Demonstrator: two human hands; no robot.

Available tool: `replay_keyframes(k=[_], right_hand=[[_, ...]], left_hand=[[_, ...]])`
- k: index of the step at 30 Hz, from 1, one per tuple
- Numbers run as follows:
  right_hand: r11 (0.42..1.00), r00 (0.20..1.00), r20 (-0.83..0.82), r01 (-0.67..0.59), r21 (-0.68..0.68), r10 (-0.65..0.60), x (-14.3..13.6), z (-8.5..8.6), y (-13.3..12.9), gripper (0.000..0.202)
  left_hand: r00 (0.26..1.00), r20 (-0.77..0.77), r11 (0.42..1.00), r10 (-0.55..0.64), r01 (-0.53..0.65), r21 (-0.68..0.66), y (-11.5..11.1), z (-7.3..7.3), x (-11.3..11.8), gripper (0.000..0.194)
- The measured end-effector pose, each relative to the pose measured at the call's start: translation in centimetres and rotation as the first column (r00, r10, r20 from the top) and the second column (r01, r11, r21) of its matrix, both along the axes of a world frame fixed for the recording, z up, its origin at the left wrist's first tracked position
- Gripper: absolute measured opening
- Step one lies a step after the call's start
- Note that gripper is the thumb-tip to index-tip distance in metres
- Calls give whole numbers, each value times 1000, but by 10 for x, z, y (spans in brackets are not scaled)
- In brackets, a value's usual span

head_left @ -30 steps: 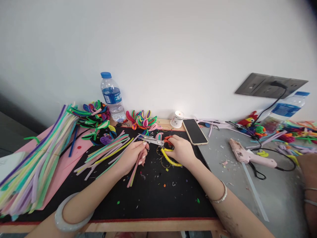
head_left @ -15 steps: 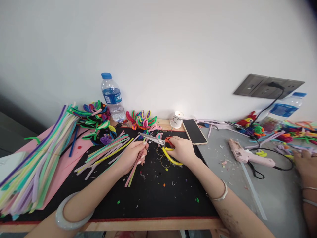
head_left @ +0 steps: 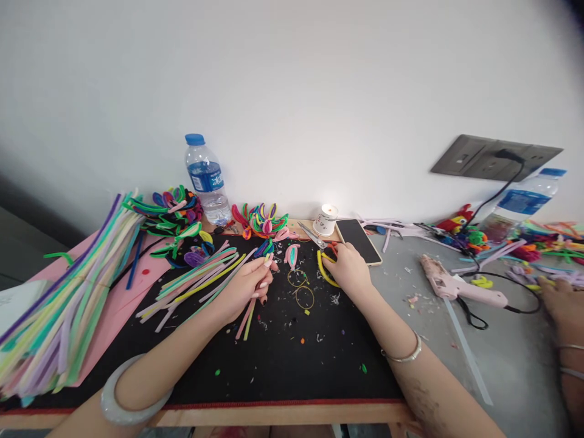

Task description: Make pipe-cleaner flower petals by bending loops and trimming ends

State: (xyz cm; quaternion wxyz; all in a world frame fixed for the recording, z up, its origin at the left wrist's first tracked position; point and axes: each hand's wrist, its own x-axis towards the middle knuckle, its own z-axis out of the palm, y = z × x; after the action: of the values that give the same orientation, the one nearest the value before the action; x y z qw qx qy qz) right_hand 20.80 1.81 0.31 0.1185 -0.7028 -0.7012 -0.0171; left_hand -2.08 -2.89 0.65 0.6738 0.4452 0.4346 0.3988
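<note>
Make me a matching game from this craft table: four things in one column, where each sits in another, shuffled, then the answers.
Things:
1. scissors
2. pipe cleaner pieces
3. glue gun
4. phone

Places:
A. lying on the grey surface on the right, cord attached
B. in the right hand
C. in the left hand
D. flat at the black mat's far right corner, next to the small white spool

Pairs: 1-B, 2-C, 3-A, 4-D

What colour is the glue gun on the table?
Pale pink glue gun, seen in the head view.
</note>
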Motion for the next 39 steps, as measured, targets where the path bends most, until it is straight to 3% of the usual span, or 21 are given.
replay_keyframes(k=[3, 6, 8, 11, 15, 20, 25, 29, 31, 36, 39], right_hand=[[993, 996, -43, -78, 83, 82, 0, -1, 2, 19], [944, 954, -164, -203, 262, 250, -5, 4, -2, 18], [893, 860, -291, -331, 306, 418, -13, 8, -10, 16], [817, 681, -460, -531, 225, 570, -31, 7, -25, 14], [829, 582, -628, -523, 197, 516, -49, -4, -40, 5], [859, 575, -661, -458, 229, 482, -50, -5, -39, 20], [918, 606, -694, -316, 239, 389, -43, 1, -34, 24], [861, 533, -736, -491, 133, 418, -47, -2, -36, 8], [831, 518, -736, -545, 108, 436, -49, -3, -37, 10], [894, 517, -778, -432, 124, 357, -44, -2, -33, 30], [877, 484, -803, -471, 97, 349, -42, -2, -31, 26]], left_hand=[[999, 0, 999, -32, 32, -20, -1, 0, 1, 21], [997, 10, 997, -81, 81, 2, -2, -3, 1, 21], [991, 13, 990, -137, 136, 37, -2, -4, 2, 21], [964, -14, 961, -267, 267, 64, -3, -4, 3, 23], [920, -82, 921, -382, 387, 44, -6, -1, 4, 26], [908, -76, 910, -412, 414, 10, -7, 0, 6, 26], [910, -69, 913, -409, 407, -39, -7, 0, 7, 25], [909, -81, 913, -409, 407, -36, -7, 0, 7, 26], [902, -90, 906, -423, 421, -35, -7, 0, 7, 26], [903, -64, 905, -426, 423, -54, -8, -1, 8, 26], [921, -40, 921, -389, 387, -44, -7, -3, 7, 26]])
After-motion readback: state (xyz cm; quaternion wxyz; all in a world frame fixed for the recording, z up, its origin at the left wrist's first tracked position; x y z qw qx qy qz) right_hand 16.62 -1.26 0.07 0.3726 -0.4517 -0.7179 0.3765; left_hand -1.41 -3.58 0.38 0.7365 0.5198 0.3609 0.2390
